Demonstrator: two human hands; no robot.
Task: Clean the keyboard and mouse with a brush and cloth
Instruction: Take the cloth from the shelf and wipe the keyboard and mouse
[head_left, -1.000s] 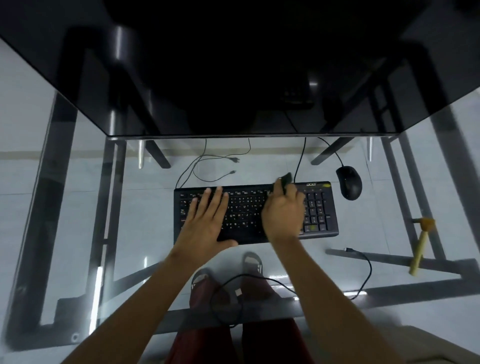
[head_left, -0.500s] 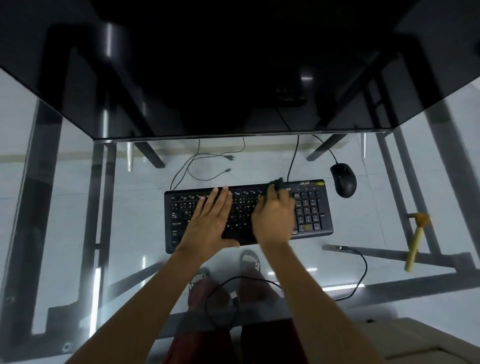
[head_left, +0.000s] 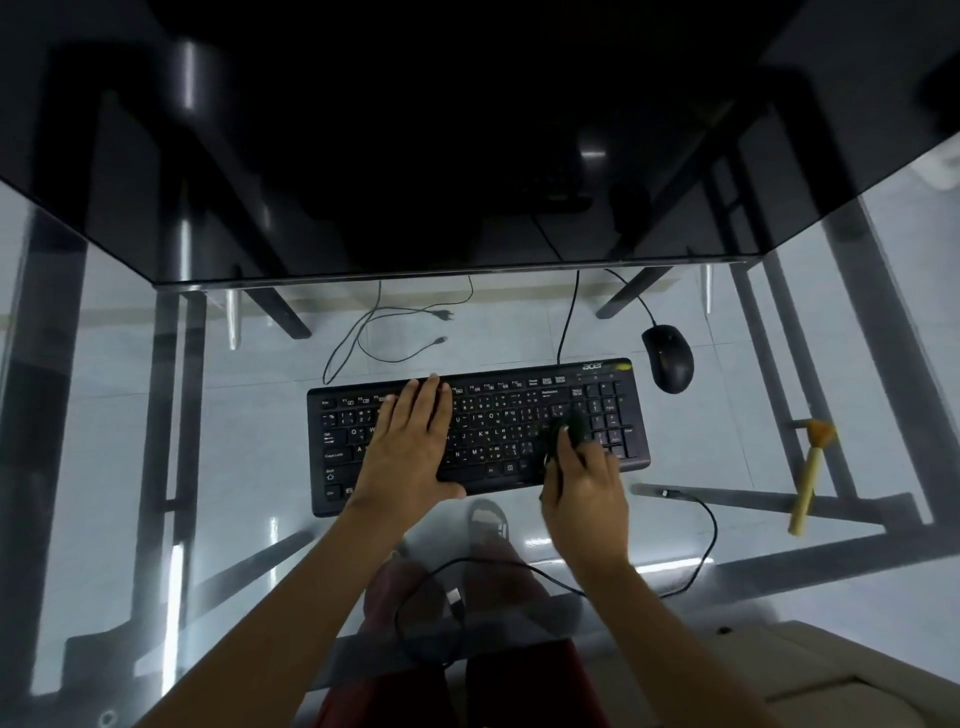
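The left hand (head_left: 410, 447) lies flat, fingers straight, pressing the keyboard (head_left: 478, 434) on the glass tabletop (head_left: 234, 467). The right hand (head_left: 582, 483) grips a dark cloth (head_left: 569, 428) against the keys near the number pad. The mouse (head_left: 668, 357) sits beyond the keyboard's right end; the brush (head_left: 810, 473) lies well right.

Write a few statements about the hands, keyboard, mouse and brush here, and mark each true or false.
1. The left hand lies flat on the keyboard. True.
2. The right hand holds the yellow brush. False: the brush lies alone on the glass desk, to the right; the hand grips a dark cloth.
3. The mouse sits beyond the keyboard's right end. True.
4. A hand rests on the mouse. False: neither touches it.
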